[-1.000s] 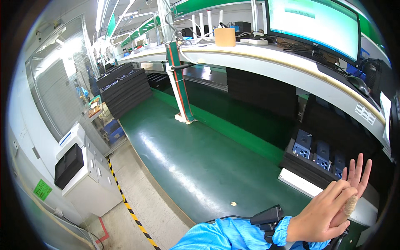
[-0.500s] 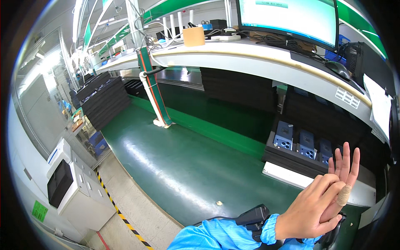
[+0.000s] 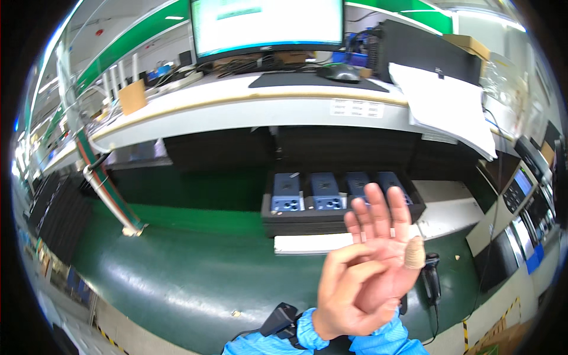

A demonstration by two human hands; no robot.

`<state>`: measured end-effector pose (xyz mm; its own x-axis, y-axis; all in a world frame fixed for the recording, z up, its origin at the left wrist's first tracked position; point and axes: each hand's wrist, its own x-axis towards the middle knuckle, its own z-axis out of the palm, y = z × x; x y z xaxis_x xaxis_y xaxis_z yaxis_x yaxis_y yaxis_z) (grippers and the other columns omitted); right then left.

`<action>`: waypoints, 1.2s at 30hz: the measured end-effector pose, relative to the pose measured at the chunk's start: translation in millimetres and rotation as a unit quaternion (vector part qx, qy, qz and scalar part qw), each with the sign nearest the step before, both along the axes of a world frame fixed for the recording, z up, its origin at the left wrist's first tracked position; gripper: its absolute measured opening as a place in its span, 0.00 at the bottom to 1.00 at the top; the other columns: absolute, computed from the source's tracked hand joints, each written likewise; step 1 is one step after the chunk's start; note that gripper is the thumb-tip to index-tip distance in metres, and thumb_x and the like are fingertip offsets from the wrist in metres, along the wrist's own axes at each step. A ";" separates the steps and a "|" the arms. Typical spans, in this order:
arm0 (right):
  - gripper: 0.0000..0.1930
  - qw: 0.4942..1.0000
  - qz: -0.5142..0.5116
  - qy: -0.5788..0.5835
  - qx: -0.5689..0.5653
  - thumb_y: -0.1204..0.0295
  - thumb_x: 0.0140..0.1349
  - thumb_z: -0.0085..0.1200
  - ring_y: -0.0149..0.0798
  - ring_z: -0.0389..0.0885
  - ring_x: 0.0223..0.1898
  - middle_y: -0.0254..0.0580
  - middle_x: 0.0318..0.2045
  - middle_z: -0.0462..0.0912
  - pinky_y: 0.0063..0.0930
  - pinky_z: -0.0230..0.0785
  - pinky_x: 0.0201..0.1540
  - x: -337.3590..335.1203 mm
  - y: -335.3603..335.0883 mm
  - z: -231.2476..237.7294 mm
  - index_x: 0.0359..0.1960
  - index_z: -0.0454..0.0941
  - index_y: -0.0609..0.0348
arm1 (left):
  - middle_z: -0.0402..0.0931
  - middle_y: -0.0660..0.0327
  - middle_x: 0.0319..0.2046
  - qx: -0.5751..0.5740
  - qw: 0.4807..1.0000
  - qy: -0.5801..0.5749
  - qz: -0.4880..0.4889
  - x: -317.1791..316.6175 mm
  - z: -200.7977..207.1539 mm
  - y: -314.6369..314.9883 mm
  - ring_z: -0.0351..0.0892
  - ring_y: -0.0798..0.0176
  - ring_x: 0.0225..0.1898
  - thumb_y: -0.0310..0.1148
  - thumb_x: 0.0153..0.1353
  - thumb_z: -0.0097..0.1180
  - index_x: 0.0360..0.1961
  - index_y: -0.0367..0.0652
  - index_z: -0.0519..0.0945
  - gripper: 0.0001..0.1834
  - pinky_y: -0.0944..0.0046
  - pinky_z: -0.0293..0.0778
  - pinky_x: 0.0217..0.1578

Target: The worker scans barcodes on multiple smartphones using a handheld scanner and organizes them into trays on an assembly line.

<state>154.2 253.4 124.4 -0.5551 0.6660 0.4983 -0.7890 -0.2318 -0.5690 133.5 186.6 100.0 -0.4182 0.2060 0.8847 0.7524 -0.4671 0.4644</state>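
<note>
My left hand [image 3: 343,290] reaches in from the lower edge in a blue sleeve, a black device strapped at its wrist [image 3: 281,319]. Its bent fingers lie across the palm and thumb base of my right hand [image 3: 384,236]. That hand is raised with its palm toward me and its fingers stretched upward, holding nothing. A ribbed tan finger cot [image 3: 415,253] covers its thumb. Beyond the hands, several blue box-shaped devices [image 3: 324,190] with round holes sit in a black foam tray [image 3: 296,226]. To the right lies a black handheld scanner [image 3: 433,278] with a cable.
A green work surface [image 3: 189,278] spreads ahead. The raised shelf [image 3: 225,112] carries a monitor [image 3: 266,26], a mouse [image 3: 339,73], a tape roll [image 3: 132,97] and white papers [image 3: 444,103] hanging over its edge. A post [image 3: 100,177] stands left; a machine with a small screen [image 3: 515,195] stands right.
The view has swung right, bringing the scanner, the hanging papers and the machine further into sight. My left hand stays at my right hand; more of the right palm shows.
</note>
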 end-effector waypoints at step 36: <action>0.33 0.983 0.092 0.065 -0.142 0.47 0.72 0.38 0.48 0.72 0.62 0.52 0.66 0.72 0.43 0.59 0.69 3.0 19.9 1.0 0.70 0.65 0.56 | 0.69 0.48 0.51 -0.009 0.998 -0.058 0.012 15.2 -35.6 4.0 0.77 0.58 0.44 0.36 0.61 0.62 0.39 0.38 0.76 0.13 0.66 0.75 0.42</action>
